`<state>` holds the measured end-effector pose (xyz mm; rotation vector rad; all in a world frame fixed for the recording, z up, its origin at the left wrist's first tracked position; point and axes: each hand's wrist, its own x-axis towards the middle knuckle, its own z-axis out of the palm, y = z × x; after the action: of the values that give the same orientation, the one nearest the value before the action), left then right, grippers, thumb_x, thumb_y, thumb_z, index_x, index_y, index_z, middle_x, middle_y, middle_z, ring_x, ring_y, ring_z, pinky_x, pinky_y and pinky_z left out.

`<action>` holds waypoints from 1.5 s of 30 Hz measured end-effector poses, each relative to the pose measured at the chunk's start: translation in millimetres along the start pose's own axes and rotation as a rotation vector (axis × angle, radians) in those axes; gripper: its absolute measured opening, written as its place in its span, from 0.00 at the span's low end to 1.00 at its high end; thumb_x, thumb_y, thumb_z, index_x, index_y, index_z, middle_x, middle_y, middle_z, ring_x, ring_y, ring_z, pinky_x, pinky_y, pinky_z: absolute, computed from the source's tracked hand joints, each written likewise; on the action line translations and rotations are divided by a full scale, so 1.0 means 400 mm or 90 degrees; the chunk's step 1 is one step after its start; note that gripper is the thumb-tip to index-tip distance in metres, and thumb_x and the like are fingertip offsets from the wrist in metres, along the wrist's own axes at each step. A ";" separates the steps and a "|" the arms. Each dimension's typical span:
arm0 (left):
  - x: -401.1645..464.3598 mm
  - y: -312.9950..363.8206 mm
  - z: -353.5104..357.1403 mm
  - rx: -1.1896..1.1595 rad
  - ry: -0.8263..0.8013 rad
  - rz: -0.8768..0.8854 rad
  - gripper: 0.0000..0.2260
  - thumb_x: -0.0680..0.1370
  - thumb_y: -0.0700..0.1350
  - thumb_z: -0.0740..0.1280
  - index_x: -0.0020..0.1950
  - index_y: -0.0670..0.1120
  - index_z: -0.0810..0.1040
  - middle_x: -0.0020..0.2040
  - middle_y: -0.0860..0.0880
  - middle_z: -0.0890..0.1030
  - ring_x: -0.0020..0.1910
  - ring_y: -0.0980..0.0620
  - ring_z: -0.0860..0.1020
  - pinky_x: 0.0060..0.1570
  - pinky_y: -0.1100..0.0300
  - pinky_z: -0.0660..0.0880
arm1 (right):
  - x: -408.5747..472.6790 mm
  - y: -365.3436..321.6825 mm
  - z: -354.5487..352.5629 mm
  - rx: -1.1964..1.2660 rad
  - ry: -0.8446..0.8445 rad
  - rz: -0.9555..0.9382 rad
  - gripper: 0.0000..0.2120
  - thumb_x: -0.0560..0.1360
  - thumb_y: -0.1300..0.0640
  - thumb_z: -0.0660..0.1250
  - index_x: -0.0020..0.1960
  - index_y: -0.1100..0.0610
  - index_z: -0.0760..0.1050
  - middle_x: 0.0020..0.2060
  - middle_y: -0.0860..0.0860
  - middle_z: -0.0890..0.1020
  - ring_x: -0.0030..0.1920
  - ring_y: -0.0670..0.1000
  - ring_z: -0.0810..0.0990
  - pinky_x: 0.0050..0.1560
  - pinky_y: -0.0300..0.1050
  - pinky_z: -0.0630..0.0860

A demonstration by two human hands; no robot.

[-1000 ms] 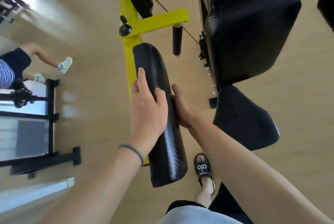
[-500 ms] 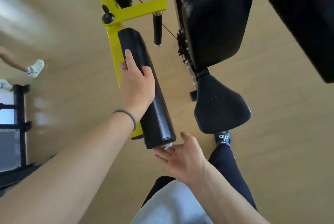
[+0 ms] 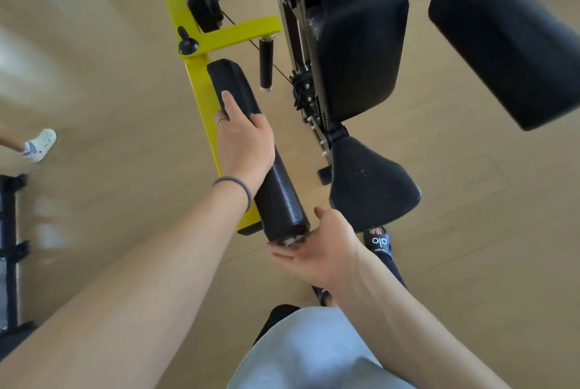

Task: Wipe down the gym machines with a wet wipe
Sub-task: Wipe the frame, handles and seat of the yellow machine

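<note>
wet wipe, white and crumpled, is seen only as a small scrap in the head view, pressed between the right hand and the near end of a long black textured arm pad. the right hand is cupped under that end, palm up, fingers loosely bent against the wipe; whether the wipe is truly pinched cannot be told. the left hand is laid over the middle of the pad, thumb on one side, fingers on the other, grasping it. a grey hair tie is worn on the left wrist. the pad is mounted along a yellow steel frame arm. a black padded backrest and a black seat are noted to the right, near the pad, apart from it. a black slide sandal is recorded on the wooden floor.
</note>
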<state>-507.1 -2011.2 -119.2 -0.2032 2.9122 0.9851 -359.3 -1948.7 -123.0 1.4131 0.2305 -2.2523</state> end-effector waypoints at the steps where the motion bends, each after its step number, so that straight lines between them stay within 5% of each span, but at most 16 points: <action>1: 0.001 -0.001 -0.001 0.001 0.000 -0.005 0.27 0.85 0.47 0.53 0.83 0.48 0.49 0.77 0.42 0.62 0.54 0.46 0.74 0.47 0.57 0.66 | -0.020 0.006 0.002 -0.017 0.006 -0.016 0.22 0.85 0.45 0.52 0.57 0.64 0.71 0.60 0.65 0.78 0.71 0.62 0.73 0.76 0.55 0.65; 4: 0.001 0.003 -0.003 0.009 0.004 -0.004 0.27 0.85 0.47 0.53 0.83 0.48 0.49 0.78 0.42 0.62 0.49 0.50 0.71 0.46 0.58 0.66 | -0.017 0.004 0.001 -0.013 0.003 0.001 0.22 0.85 0.42 0.52 0.54 0.60 0.70 0.66 0.64 0.76 0.76 0.62 0.67 0.76 0.55 0.63; 9: 0.004 -0.002 0.000 0.006 0.003 -0.003 0.27 0.85 0.47 0.53 0.83 0.48 0.49 0.78 0.42 0.61 0.59 0.45 0.75 0.47 0.57 0.66 | 0.116 -0.046 -0.019 -0.120 0.054 -0.041 0.34 0.84 0.38 0.46 0.71 0.66 0.67 0.62 0.62 0.80 0.63 0.62 0.79 0.67 0.54 0.74; 12: 0.006 0.002 0.003 0.007 0.008 -0.004 0.27 0.85 0.47 0.53 0.83 0.48 0.50 0.78 0.42 0.62 0.51 0.48 0.73 0.46 0.56 0.67 | 0.136 -0.071 -0.013 -0.312 0.088 -0.133 0.29 0.84 0.38 0.50 0.64 0.60 0.76 0.55 0.59 0.84 0.56 0.57 0.82 0.65 0.53 0.74; 15: 0.011 -0.003 0.007 0.009 0.007 -0.004 0.27 0.85 0.46 0.53 0.83 0.48 0.50 0.77 0.41 0.62 0.48 0.50 0.69 0.45 0.56 0.67 | 0.093 -0.054 -0.042 -0.468 0.066 -0.214 0.27 0.84 0.38 0.50 0.63 0.54 0.79 0.61 0.52 0.83 0.64 0.53 0.78 0.75 0.53 0.63; 17: 0.011 -0.005 0.008 0.008 0.010 -0.005 0.27 0.84 0.46 0.54 0.83 0.47 0.50 0.77 0.41 0.63 0.47 0.50 0.69 0.45 0.56 0.67 | 0.037 -0.026 -0.031 -0.507 0.086 -0.260 0.22 0.85 0.39 0.51 0.49 0.50 0.79 0.49 0.47 0.83 0.55 0.50 0.78 0.65 0.45 0.66; 19: 0.011 -0.004 0.010 0.010 0.014 -0.003 0.27 0.84 0.46 0.54 0.83 0.47 0.51 0.76 0.41 0.63 0.48 0.50 0.69 0.45 0.56 0.66 | -0.010 0.006 -0.015 -0.527 0.070 -0.343 0.18 0.84 0.37 0.52 0.49 0.44 0.77 0.43 0.40 0.82 0.49 0.41 0.78 0.53 0.34 0.69; 21: 0.013 -0.005 0.011 0.016 0.017 -0.004 0.27 0.84 0.46 0.54 0.83 0.47 0.51 0.76 0.41 0.64 0.48 0.51 0.68 0.46 0.57 0.66 | -0.033 0.021 0.004 -0.555 0.007 -0.400 0.21 0.83 0.33 0.51 0.67 0.38 0.75 0.58 0.34 0.82 0.61 0.35 0.77 0.59 0.27 0.68; 22: 0.014 -0.006 0.011 0.019 0.018 -0.003 0.27 0.84 0.46 0.54 0.83 0.47 0.51 0.76 0.41 0.64 0.49 0.51 0.68 0.45 0.57 0.67 | -0.019 0.010 0.014 -0.586 -0.020 -0.411 0.26 0.81 0.30 0.51 0.72 0.39 0.72 0.65 0.39 0.80 0.66 0.40 0.76 0.64 0.32 0.70; 26: 0.016 -0.005 0.009 0.011 0.010 -0.002 0.27 0.84 0.46 0.54 0.83 0.47 0.50 0.77 0.41 0.62 0.55 0.47 0.73 0.47 0.56 0.68 | 0.061 -0.058 0.029 -0.656 -0.014 -0.362 0.29 0.79 0.26 0.47 0.62 0.42 0.77 0.58 0.49 0.84 0.57 0.50 0.83 0.63 0.49 0.77; 28: 0.016 -0.007 0.010 -0.001 0.007 0.003 0.27 0.84 0.46 0.54 0.83 0.48 0.50 0.77 0.41 0.62 0.54 0.47 0.73 0.47 0.57 0.68 | 0.045 -0.045 0.007 -0.669 -0.014 -0.390 0.32 0.77 0.24 0.48 0.68 0.40 0.74 0.64 0.46 0.82 0.64 0.49 0.80 0.69 0.52 0.74; 32: 0.016 -0.010 0.013 -0.008 0.015 0.004 0.27 0.84 0.46 0.55 0.83 0.48 0.51 0.76 0.41 0.63 0.52 0.50 0.70 0.46 0.57 0.68 | -0.049 0.016 -0.035 -0.757 -0.160 -0.586 0.27 0.83 0.38 0.47 0.80 0.40 0.59 0.78 0.33 0.60 0.78 0.34 0.54 0.80 0.42 0.54; 35: 0.030 -0.014 0.014 -0.047 0.031 -0.002 0.26 0.84 0.44 0.54 0.83 0.49 0.54 0.76 0.43 0.65 0.54 0.56 0.67 0.48 0.62 0.64 | -0.016 -0.021 0.006 -0.935 -0.181 -0.743 0.22 0.87 0.50 0.47 0.79 0.40 0.61 0.79 0.33 0.55 0.78 0.33 0.50 0.79 0.37 0.52; 39: 0.052 -0.024 0.011 -0.133 0.045 -0.027 0.24 0.85 0.41 0.51 0.82 0.52 0.58 0.78 0.48 0.65 0.68 0.60 0.60 0.55 0.71 0.58 | 0.037 -0.059 -0.022 -0.895 -0.117 -0.621 0.22 0.87 0.42 0.46 0.80 0.32 0.51 0.79 0.34 0.60 0.77 0.37 0.59 0.78 0.47 0.62; 45: 0.044 -0.026 0.009 -0.214 0.060 -0.028 0.26 0.83 0.39 0.52 0.81 0.53 0.59 0.80 0.53 0.62 0.78 0.56 0.58 0.70 0.67 0.54 | -0.003 -0.038 -0.040 -0.903 -0.187 -0.640 0.24 0.86 0.43 0.47 0.82 0.40 0.50 0.79 0.30 0.51 0.79 0.34 0.47 0.80 0.41 0.48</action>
<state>-523.1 -2018.9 -130.0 -0.3373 2.7875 1.4905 -353.1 -1928.8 -130.9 0.1151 2.2206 -1.8684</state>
